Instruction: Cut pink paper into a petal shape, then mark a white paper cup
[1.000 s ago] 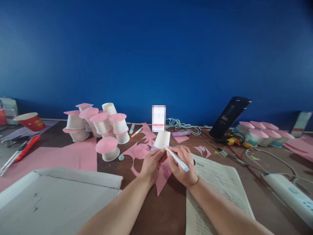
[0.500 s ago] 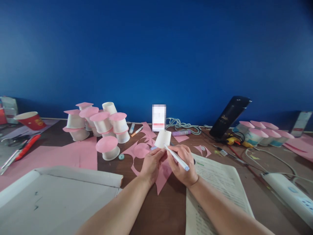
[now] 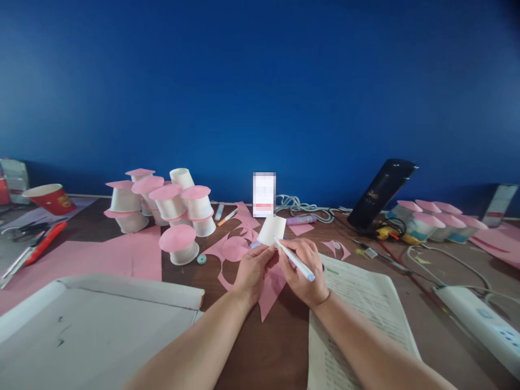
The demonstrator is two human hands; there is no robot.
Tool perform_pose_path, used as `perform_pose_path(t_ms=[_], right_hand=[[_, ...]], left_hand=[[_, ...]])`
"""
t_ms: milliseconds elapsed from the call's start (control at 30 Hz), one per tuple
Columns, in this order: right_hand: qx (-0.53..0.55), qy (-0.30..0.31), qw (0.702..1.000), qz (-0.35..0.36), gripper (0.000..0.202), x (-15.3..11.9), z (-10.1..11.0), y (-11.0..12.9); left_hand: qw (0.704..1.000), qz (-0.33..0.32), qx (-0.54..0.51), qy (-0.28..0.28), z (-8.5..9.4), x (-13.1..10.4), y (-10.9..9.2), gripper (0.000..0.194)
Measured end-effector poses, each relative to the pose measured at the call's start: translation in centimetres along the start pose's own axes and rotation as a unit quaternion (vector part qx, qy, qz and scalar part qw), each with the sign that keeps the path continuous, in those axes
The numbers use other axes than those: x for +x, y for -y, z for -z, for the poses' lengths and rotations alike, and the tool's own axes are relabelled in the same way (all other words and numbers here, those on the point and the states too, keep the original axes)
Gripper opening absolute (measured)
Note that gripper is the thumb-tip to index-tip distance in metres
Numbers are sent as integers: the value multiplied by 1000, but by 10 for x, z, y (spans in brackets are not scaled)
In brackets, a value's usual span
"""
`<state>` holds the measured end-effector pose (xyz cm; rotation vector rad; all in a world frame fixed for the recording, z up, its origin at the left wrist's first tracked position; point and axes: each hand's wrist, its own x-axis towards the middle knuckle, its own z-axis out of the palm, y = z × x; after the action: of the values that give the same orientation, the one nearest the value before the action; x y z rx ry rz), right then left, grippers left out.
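My left hand (image 3: pixel 255 271) pinches the lower edge of a small white paper piece (image 3: pixel 271 230); I cannot tell whether it is flat or the side of a cup. Wrapped around a white marker with a pale blue end (image 3: pixel 298 264), the fingers of my right hand (image 3: pixel 305 271) bring its tip against or very close to the white piece. Beneath the hands lies a pointed pink paper scrap (image 3: pixel 271 295). A pink paper circle (image 3: pixel 235 249) and cut offcuts are just left of them. My left hand's fingertips are partly hidden.
White cups with pink discs (image 3: pixel 177 238) stand stacked at left, with more cups (image 3: pixel 424 225) at right. A white box lid (image 3: pixel 122 330), red-handled cutter (image 3: pixel 46 244), printed sheet (image 3: pixel 365 309), black bottle (image 3: pixel 382 192), phone (image 3: pixel 264 189) and power strip (image 3: pixel 479 319) surround the hands.
The white piece and the marker tip have shifted very slightly right. Both hands keep their grips, and the things around them look the same.
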<state>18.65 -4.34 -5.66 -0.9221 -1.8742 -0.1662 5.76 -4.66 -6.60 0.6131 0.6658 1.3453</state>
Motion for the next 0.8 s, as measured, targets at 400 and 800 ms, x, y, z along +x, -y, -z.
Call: perform_pose_path(t_ms=[400,800], right_hand=[[-3,-4,1000,-8,18,-1,0,-1],[-14,-8,1000,-7,17,-1,1,1]], left_hand=[[1000,3,-14,-7,1,0,0,23],[1000,3,-27,-10,1,0,1,19]])
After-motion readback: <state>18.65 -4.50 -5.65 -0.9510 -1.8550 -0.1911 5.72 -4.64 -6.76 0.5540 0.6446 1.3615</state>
